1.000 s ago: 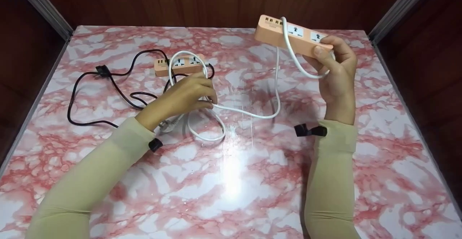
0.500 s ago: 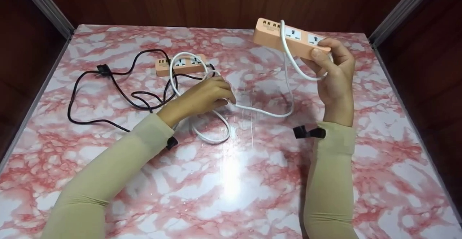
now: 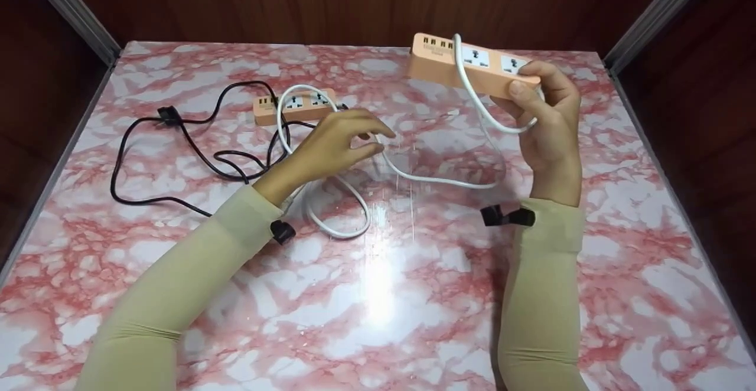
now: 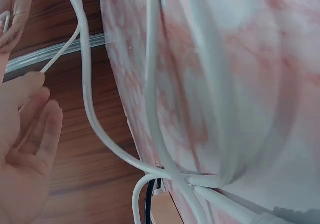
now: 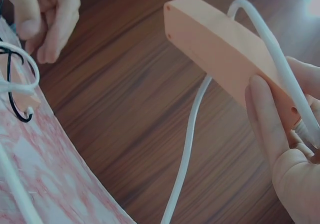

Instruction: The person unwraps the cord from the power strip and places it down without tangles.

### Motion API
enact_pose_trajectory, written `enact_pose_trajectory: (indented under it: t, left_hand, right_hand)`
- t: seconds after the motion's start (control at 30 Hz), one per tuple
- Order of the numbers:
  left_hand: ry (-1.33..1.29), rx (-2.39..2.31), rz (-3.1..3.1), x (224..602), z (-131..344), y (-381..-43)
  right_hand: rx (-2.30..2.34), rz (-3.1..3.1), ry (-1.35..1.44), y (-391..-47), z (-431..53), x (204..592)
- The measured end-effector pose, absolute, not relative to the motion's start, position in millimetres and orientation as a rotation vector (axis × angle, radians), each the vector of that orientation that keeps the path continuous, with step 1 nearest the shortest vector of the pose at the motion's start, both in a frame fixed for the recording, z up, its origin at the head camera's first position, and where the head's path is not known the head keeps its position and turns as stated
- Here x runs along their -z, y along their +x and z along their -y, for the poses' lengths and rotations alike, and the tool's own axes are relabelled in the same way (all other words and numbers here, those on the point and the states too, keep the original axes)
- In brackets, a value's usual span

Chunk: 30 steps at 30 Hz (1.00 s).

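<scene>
My right hand [image 3: 549, 119] holds up an orange power strip [image 3: 437, 71] by its right end, above the table's back right. Its white cord [image 3: 440, 180] loops once over the strip and runs down to the table, where it lies in loose coils. Over those coils hovers my left hand [image 3: 331, 143], thumb and fingers apart. The cord passes close by its fingertips; in the right wrist view the left hand [image 5: 47, 23] looks relaxed, with nothing gripped. A second orange power strip [image 3: 266, 118] lies behind the left hand, partly covered by cords.
A black cord [image 3: 156, 198] spreads in loops over the left of the table, crossing under the white one. Its black plug [image 3: 169, 115] lies at far left. Dark wood panels [image 3: 366, 1] wall the back and sides of the marbled table [image 3: 449, 320].
My left hand has shifted right and its fingers have spread off the white cord. The right hand has lowered the strip slightly to the left. The hanging cord has swung right.
</scene>
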State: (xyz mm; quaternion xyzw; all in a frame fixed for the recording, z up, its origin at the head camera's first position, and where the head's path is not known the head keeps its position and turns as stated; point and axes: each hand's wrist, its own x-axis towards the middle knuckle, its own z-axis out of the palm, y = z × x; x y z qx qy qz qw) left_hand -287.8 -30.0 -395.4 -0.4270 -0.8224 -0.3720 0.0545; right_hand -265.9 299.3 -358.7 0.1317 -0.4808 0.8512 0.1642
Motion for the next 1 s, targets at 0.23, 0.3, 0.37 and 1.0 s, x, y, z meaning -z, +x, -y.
enact_pose_trajectory:
  t: [0.23,0.3,0.37,1.0]
  left_hand:
    - [-0.916,1.411,2.591,384.4,26.3,-294.2]
    - [-0.851,1.524,2.568,382.5,22.7,-297.7]
    - [-0.811,1.620,2.536,380.9,17.2,-301.6]
    - [-0.669,2.347,2.248,396.2,-73.4,-314.0]
  right_hand:
    - [-2.499,1.347,0.430,-260.5,-296.9,355.5]
    - [-2.518,1.342,0.446,-259.9,-295.3,355.1]
    - [-2.517,1.354,0.463,-259.8,-293.4,354.9]
    - [-2.533,1.365,0.566,-257.2,-287.7,352.1]
